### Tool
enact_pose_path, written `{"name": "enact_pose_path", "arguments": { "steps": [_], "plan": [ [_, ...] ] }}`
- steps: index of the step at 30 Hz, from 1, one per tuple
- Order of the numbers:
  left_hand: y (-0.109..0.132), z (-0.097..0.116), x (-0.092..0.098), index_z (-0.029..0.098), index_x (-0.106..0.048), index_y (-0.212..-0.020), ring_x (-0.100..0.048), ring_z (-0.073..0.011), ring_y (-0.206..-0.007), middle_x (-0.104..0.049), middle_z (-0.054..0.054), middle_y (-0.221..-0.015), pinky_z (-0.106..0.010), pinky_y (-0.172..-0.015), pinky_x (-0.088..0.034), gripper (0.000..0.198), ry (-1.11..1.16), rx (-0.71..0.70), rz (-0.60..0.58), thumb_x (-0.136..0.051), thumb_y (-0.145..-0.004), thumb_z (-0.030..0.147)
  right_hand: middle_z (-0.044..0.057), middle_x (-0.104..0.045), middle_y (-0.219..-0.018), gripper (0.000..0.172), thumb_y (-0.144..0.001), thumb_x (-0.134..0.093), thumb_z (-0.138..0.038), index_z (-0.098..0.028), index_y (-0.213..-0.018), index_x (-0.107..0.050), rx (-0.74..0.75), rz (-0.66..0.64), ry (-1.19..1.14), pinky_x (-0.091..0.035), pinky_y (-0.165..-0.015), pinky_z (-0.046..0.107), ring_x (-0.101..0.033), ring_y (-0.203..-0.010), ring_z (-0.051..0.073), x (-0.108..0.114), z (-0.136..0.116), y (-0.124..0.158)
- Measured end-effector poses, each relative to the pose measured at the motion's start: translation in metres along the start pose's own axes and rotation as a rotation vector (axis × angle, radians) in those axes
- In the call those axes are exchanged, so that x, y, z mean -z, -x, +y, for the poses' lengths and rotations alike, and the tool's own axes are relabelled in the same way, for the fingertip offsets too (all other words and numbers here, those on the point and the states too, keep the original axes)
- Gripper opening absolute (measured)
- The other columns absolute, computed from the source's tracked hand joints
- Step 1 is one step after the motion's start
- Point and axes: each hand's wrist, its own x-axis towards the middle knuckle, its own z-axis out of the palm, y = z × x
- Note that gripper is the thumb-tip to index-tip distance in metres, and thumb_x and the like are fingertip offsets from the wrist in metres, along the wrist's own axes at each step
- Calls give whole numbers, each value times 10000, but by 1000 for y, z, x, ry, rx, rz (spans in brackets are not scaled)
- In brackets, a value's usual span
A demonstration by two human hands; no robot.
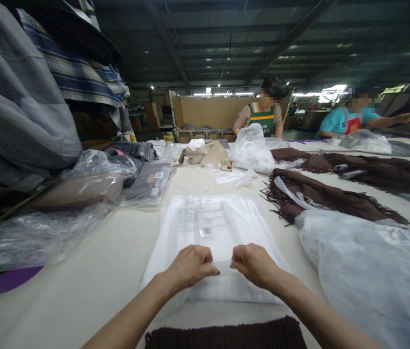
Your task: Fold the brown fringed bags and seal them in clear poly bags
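A flat clear plastic bag (212,228) with printed text and a barcode label lies on the pale table (118,261) in front of me. My left hand (190,265) and my right hand (254,264) are both closed, pinching the near edge of the bag close together. A dark brown fringed fabric (227,337) lies at the table's near edge, just below my forearms.
Brown fringed garments (321,198) and a heap of clear bags (372,261) lie to the right. Bagged items (81,189) and plaid fabric (26,97) pile up on the left. Two people work at the far side, near more plastic (250,145).
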Motion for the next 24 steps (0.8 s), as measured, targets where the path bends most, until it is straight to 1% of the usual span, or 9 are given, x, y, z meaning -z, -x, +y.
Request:
{"name": "enact_pose_path", "arguments": {
  "steps": [3,6,8,10,11,14,18,21,24],
  "plan": [
    [-6,3,-5,183,-619,-655,-559,-114,-621,-607,30,-623,-203,-526,-339,300,6,-21,-23,-496,-838,387,1,-684,-655,124,-774,-639,-283,-191,-695,-665,-14,-12,-39,-325,-502,212,-599,-602,132,1,2,-4],
    [-5,3,-9,172,-624,-677,-572,-146,-644,-623,0,-643,-236,-566,-359,268,-93,-21,-18,-463,-854,293,-20,-657,-609,187,-817,-595,-302,-193,-680,-659,33,-2,-27,-319,-483,201,-572,-555,106,2,3,-2],
    [2,0,-11,159,-631,-760,-592,-194,-727,-657,-46,-745,-286,-641,-381,181,-193,-20,9,-459,-820,161,17,-661,-684,172,-848,-530,-217,-171,-732,-648,63,57,32,-328,-522,224,-576,-606,126,1,2,4],
    [12,-6,-12,140,-622,-821,-593,-233,-802,-659,-91,-828,-336,-707,-386,260,-290,-13,46,-401,-758,18,51,-650,-751,155,-812,-491,-84,-154,-780,-625,107,126,107,-332,-576,254,-570,-665,151,-3,2,14],
    [19,-11,-12,130,-617,-832,-589,-246,-823,-653,-108,-845,-355,-725,-386,314,-331,-2,66,-368,-727,-29,55,-639,-763,192,-780,-472,-28,-155,-792,-615,133,155,139,-330,-599,267,-561,-682,161,-6,2,20],
    [38,-27,-9,107,-610,-835,-571,-278,-844,-630,-147,-857,-390,-739,-382,390,-417,68,154,-301,-688,-80,54,-605,-741,302,-716,-412,59,-169,-788,-596,163,252,215,-318,-637,302,-524,-684,188,-19,11,35],
    [61,-48,-7,112,-604,-797,-546,-295,-829,-608,-158,-827,-405,-741,-371,353,-431,170,296,-287,-743,-33,60,-582,-717,288,-724,-407,56,-173,-754,-580,115,384,272,-299,-648,324,-492,-661,204,-34,31,49],
    [73,-56,-8,143,-588,-770,-532,-283,-825,-596,-131,-807,-392,-752,-358,302,-351,226,411,-313,-767,18,53,-584,-716,272,-731,-431,46,-182,-751,-578,81,435,262,-294,-639,319,-494,-655,197,-38,43,57],
    [83,-62,-9,172,-550,-722,-524,-256,-779,-571,-89,-758,-357,-706,-349,247,-185,323,547,-335,-759,53,58,-593,-720,282,-714,-432,51,-180,-755,-590,2,470,173,-303,-625,311,-514,-653,190,-35,52,64]
  ]
}}
